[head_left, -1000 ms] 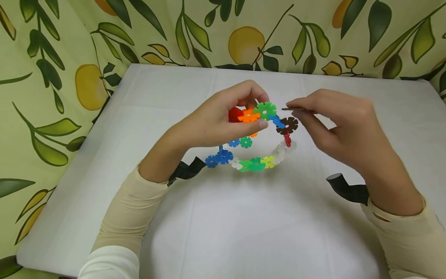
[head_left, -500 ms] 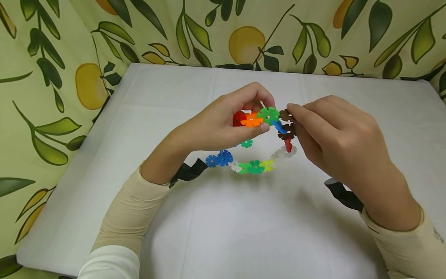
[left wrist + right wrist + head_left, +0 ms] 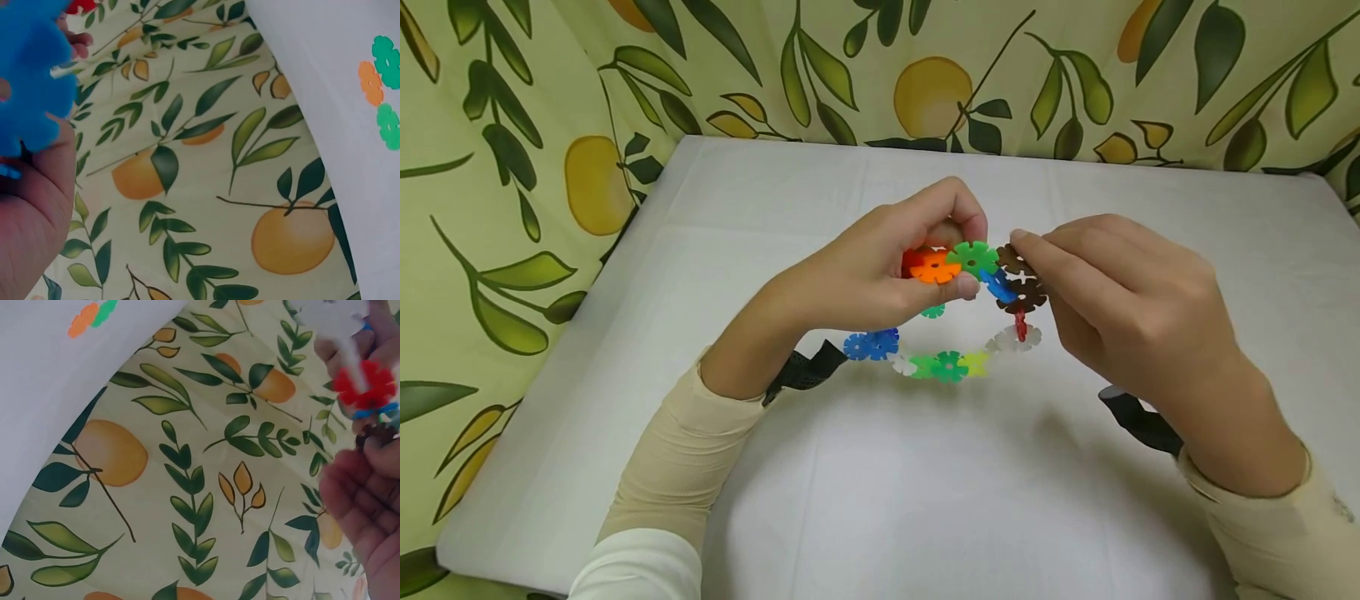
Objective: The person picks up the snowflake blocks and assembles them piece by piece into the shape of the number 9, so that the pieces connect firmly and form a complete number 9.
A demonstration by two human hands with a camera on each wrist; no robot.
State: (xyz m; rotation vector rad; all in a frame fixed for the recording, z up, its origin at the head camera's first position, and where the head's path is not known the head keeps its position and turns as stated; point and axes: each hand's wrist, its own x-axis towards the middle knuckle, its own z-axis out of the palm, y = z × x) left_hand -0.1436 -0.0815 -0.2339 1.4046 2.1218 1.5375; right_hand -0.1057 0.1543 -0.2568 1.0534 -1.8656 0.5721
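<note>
My left hand [image 3: 865, 267] holds a chain of notched, flower-shaped plastic discs between thumb and fingers. A green disc [image 3: 974, 260] and an orange disc [image 3: 934, 267] show at its fingertips, with a red one partly hidden behind. My right hand [image 3: 1142, 300] pinches a brown disc [image 3: 1013, 258] at the green disc's right edge. Just below are a blue disc [image 3: 998, 285] and another brown disc [image 3: 1024, 293]. From there the chain loops down through red, whitish, yellow, green and blue pieces. A blue disc [image 3: 37, 81] looms large in the left wrist view; a red disc [image 3: 365, 384] shows in the right wrist view.
A white-covered table [image 3: 925, 500] lies under the hands. Behind it and along the left hangs a curtain [image 3: 820, 75] printed with leaves and fruit. Small green and orange discs [image 3: 370, 83] appear against the white surface. A black strap end [image 3: 1138, 421] juts from the right wrist.
My right hand has brought the brown disc leftward and down to the green disc's edge, turning it from edge-on to face-on. The held end of the chain has dipped slightly.
</note>
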